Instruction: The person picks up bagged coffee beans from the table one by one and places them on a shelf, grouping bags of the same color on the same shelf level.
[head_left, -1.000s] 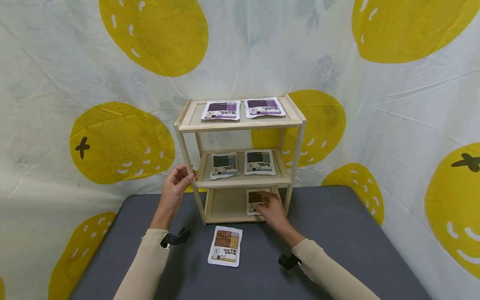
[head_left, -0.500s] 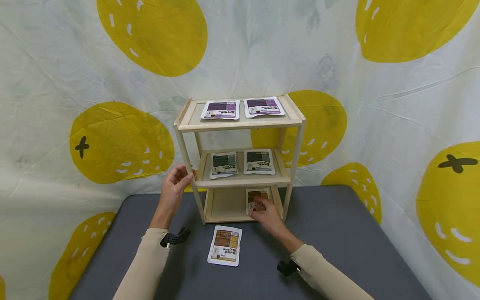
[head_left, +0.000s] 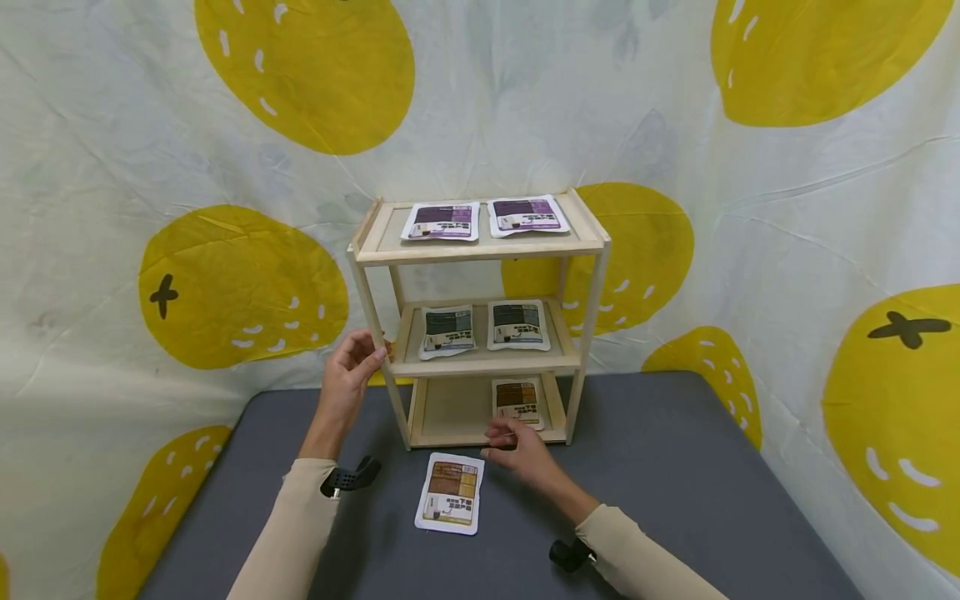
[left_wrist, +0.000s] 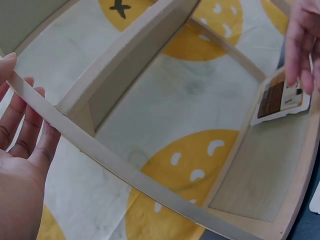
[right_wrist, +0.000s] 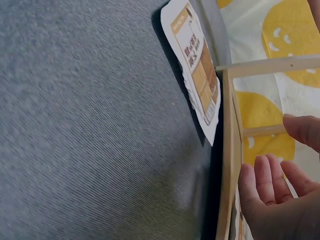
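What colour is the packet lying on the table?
White-edged packet with a brown and yellow label, clearest in the head view.

A gray table (head_left: 675, 467) carries a 3-tier wooden shelf (head_left: 480, 250) toward 12 o'clock. One brown packet (head_left: 450, 493) lies flat on the table at the shelf's 6 o'clock. The top tier holds 2 purple packets (head_left: 442, 221), the middle tier 2 dark packets (head_left: 517, 323), the bottom tier 1 brown pouch (head_left: 517, 402).

L hand (head_left: 347, 379) grip curled, arm raised; R hand (head_left: 521, 454) fingers relaxed, low.
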